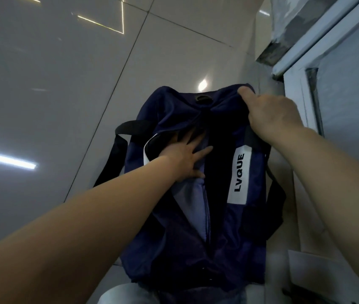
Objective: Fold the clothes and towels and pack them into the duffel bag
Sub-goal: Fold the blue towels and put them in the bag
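The navy-blue fabric duffel bag with black webbing straps and a white "LVQUE" label (196,172) is lying on the glossy grey tiled floor (53,84), just beside a white panelled door or cabinet front (338,106), with its top opening gaping along the middle. A pale lilac-grey cloth (192,202) is showing inside the opening.

The step in hand looks like pressing the packed contents down — and it goes best if the mouth of the bag is being held wide and taut while the load is being flattened evenly, so nothing is bunching under the zip line or catching in it.

The left hand (185,159) is reaching into the opening with fingers straight and spread, palm flat — gripping nothing, only pressing on what lies inside; the fingertips are partly lost in the dark interior. The right hand (270,110) is clenching a bunch of the bag's fabric at the far end, near a black ring fitting (202,99), with fingers curled over the edge and pulling it up and away. A black shoulder strap (119,150) is trailing onto the floor at the left side.
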A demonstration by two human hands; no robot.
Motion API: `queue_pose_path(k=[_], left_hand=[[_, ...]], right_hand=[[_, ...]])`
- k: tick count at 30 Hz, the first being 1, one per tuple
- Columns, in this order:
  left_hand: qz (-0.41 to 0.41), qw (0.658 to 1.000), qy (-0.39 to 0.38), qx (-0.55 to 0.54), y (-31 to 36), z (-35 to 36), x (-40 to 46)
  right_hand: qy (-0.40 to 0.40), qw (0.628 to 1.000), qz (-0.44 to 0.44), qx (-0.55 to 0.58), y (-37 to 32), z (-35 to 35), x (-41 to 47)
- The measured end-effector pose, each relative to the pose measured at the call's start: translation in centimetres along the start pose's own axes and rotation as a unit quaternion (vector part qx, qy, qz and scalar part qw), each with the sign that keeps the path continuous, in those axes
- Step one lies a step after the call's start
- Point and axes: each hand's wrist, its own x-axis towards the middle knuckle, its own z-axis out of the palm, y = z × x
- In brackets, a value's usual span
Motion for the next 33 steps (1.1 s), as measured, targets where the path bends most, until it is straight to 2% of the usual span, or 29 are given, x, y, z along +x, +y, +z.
queue_pose_path(k=[8,11,14,18,21,23,25,27,30,33], left_hand=[[0.058,0.99,0.086,0.097,1.7,-3.1,-7.0],[0.093,0.977,0.085,0.169,1.8,-7.6,-11.0],[0.087,0.956,0.1,0.261,1.0,-12.8,-15.4],[0.048,0.94,0.045,0.335,0.1,-18.1,-22.9],[-0.004,0.953,0.001,0.304,-0.5,-21.1,-29.9],[-0.046,0.97,-0.011,0.238,-1.0,-22.3,-35.0],[-0.094,0.984,0.014,0.154,-1.4,-22.9,-40.5],[-0.139,0.985,0.067,0.071,-1.5,-22.3,-45.6],[-0.216,0.966,0.141,-0.022,-1.0,-20.2,-52.3],[-0.306,0.925,0.201,-0.101,-0.4,-17.3,-57.4]], right_hand=[[0.027,1.0,-0.005,0.01,-2.7,-1.9,-5.1],[0.033,0.999,-0.002,0.04,-3.9,-4.7,-7.9],[0.025,0.994,0.005,0.103,-4.7,-8.1,-10.7],[-0.008,0.986,-0.012,0.165,-5.5,-13.8,-14.4],[-0.067,0.981,-0.082,0.161,-7.2,-19.4,-16.6],[-0.102,0.976,-0.123,0.147,-9.3,-23.2,-17.8],[-0.109,0.972,-0.153,0.142,-12.1,-26.5,-18.7],[-0.083,0.971,-0.192,0.115,-15.3,-29.2,-20.0],[-0.055,0.958,-0.272,0.07,-20.9,-32.3,-22.9],[-0.037,0.936,-0.339,0.086,-26.5,-34.2,-25.1]])
